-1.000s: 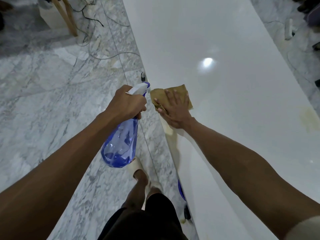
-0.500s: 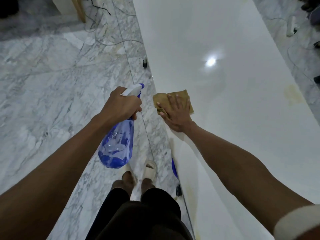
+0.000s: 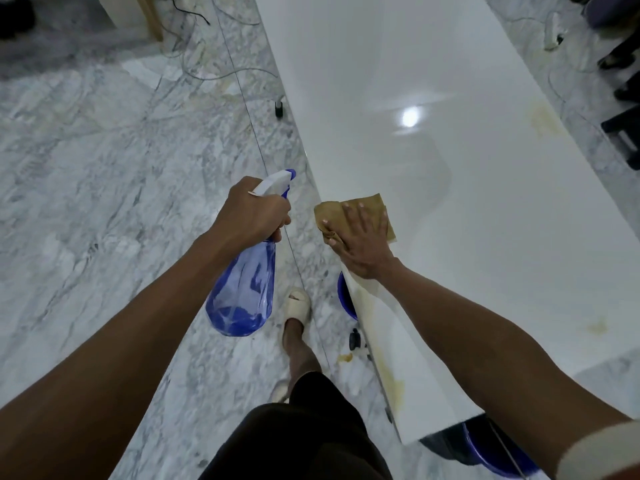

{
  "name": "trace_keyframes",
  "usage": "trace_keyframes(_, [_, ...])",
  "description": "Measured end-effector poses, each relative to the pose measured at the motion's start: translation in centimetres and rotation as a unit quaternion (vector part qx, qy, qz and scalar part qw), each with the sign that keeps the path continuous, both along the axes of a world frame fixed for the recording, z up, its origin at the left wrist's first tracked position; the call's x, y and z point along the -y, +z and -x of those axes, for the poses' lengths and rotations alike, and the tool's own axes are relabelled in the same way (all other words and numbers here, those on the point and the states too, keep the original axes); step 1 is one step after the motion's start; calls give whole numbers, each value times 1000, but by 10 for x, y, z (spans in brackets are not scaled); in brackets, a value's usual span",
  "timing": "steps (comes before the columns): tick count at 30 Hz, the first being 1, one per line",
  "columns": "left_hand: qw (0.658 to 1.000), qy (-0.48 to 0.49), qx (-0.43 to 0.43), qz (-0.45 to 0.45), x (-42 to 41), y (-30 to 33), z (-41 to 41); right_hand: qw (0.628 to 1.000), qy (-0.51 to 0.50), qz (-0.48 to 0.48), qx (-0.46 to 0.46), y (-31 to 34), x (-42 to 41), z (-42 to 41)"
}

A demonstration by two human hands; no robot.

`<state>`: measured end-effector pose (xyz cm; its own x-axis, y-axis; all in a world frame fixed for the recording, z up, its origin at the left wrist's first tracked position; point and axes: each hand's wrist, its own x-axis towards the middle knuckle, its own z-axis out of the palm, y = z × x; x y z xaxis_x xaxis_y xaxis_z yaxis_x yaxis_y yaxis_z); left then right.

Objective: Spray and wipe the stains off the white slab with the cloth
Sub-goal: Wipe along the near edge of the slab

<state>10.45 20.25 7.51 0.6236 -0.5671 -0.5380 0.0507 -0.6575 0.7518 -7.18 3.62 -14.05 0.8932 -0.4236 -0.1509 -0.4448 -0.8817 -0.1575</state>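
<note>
A long glossy white slab (image 3: 450, 168) runs away from me on the right. My right hand (image 3: 362, 242) lies flat with spread fingers on a tan cloth (image 3: 375, 206) at the slab's left edge. My left hand (image 3: 254, 213) grips the neck of a blue spray bottle (image 3: 242, 289) with a white nozzle, held over the floor left of the slab. Yellowish stains show near the far right edge (image 3: 543, 121), at the near right (image 3: 597, 325) and on the near left edge (image 3: 394, 382).
Grey marble floor (image 3: 104, 168) lies to the left, with loose cables (image 3: 207, 64) at the back. Blue tubs (image 3: 346, 299) (image 3: 485, 452) sit under the slab. My foot in a beige slipper (image 3: 298, 303) stands beside the slab. Dark objects (image 3: 623, 126) are at the far right.
I have stepped back along the slab, so its near end and more stains have come into view. My right hand has slid the cloth along the left edge; the left hand still holds the bottle.
</note>
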Motion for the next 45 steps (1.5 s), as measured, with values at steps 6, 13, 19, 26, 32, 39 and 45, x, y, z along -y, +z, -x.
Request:
trace_keyframes(6, [1000,-6,-12,1,-54,6,87,1000,-11,-2,-20,3,-58,87])
trace_keyframes(13, [999,-41,-15,7,-84,6,168,998,-22,-2,-53,5,-108,169])
trace_keyframes(19, [999,-21,-23,5,-101,2,219,999,-12,-8,-36,7,-136,221])
trace_keyframes(26, [1000,14,-10,-4,-123,-2,283,1000,9,-27,-13,2,-171,289])
trace_keyframes(32, [998,54,-4,21,-139,2,351,997,47,-56,-16,10,-192,336])
trace_keyframes(39, [996,83,22,37,-156,15,410,982,87,-147,-79,24,-203,384])
trace_keyframes(45, [990,117,57,62,-171,54,417,808,-151,-557,120,119,-199,392])
